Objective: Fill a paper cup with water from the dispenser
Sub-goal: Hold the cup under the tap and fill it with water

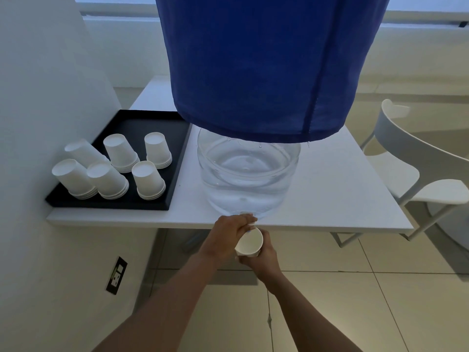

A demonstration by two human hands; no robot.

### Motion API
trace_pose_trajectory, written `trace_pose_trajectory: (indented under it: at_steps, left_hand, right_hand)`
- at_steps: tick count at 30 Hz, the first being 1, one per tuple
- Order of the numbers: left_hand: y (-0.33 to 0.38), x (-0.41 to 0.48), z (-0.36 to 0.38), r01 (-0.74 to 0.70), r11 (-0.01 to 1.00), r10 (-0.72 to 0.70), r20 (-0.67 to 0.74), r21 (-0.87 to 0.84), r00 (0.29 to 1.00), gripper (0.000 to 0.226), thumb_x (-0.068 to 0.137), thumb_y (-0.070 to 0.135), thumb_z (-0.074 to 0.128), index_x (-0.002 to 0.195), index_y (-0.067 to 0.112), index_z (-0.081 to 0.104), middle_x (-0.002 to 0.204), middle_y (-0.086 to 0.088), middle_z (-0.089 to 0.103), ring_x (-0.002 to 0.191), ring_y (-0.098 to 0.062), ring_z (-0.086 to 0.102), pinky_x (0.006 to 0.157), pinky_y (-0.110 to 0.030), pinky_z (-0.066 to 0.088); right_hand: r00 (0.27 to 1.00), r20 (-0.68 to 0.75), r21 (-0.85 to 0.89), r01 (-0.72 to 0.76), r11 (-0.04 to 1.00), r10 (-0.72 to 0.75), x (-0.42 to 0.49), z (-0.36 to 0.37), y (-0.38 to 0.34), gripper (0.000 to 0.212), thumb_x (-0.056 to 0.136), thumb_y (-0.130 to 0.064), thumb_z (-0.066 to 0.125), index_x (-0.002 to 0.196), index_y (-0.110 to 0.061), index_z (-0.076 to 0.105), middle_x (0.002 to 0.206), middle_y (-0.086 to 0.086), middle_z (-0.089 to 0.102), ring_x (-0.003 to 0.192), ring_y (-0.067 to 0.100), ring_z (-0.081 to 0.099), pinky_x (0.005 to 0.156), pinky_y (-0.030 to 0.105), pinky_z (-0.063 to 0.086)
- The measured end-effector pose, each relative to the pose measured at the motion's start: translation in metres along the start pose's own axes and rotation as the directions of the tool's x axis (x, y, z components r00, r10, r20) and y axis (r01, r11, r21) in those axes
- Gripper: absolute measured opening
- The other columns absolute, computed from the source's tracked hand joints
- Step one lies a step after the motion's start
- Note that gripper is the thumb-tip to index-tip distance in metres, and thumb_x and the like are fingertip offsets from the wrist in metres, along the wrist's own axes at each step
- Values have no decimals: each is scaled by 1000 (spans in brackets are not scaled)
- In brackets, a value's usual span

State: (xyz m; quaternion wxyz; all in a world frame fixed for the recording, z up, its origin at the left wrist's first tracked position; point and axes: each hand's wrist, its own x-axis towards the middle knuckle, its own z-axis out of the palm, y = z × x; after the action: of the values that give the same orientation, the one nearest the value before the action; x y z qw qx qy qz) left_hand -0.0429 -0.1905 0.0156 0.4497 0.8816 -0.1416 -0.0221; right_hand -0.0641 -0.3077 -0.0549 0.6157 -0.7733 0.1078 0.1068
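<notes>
Holding a paper cup under the dispenser tap.
Right hand grasps the cup from below; left hand pinches the tap above it. Cup looks unfilled.

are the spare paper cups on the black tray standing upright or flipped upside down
Upside down. The stacks of paper cups on the black tray rest on their wide rims, closed bases up; one at the back left leans.

Both bare forearms reach forward, converging. The right hand sits lower, its grip wrapped around something from beneath. The left hand lies just above and left of that grip, fingers curled forward, knuckles up.
</notes>
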Motion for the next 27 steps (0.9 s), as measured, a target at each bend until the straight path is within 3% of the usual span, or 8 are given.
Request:
trace_pose_trajectory:
  at_steps: [6,11,19,24,27]
  left_hand:
    - [2,7,-1,59,998,-60,-63,-25,996,21,89,11,52,104,6,65,107,-13,70,92,-8,59,75,3,37]
    - [3,10,1,77,997,-78,-80,-16,994,20,89,11,51,100,4,67,102,-15,71,96,-22,65,79,-12,41]
    - [3,11,2,89,996,-86,-97,26,992,21,90,12,50,102,5,66,104,-14,71,98,-21,65,83,-16,42]
    - [3,12,1,86,995,-82,-95,42,992,21,90,13,50,101,5,66,104,-14,71,97,-22,65,84,-18,43]
    - [5,12,1,87,995,-83,-92,39,992,21,90,12,51,101,3,67,104,-15,71,98,-23,65,86,-21,43]
  right_hand:
    - [1000,-1,-1,18,1000,-18,-1,-2,1,68,62,0,78,117,-16,42,111,9,58,97,23,54,73,28,47]
    - [1000,2,4,16,1000,-16,-1,-3,1,68,62,1,77,118,-15,41,113,10,58,100,26,55,73,29,47]
    - [1000,12,11,12,1000,-12,-1,-5,0,69,62,0,77,119,-15,41,114,9,57,103,26,55,76,31,48]
    - [1000,10,8,17,1000,-17,-2,-5,1,68,62,1,77,117,-15,41,111,7,57,99,23,54,70,24,46]
    - [1000,7,6,17,1000,-17,-1,-4,2,69,62,2,77,118,-14,41,114,11,58,102,26,54,74,29,47]
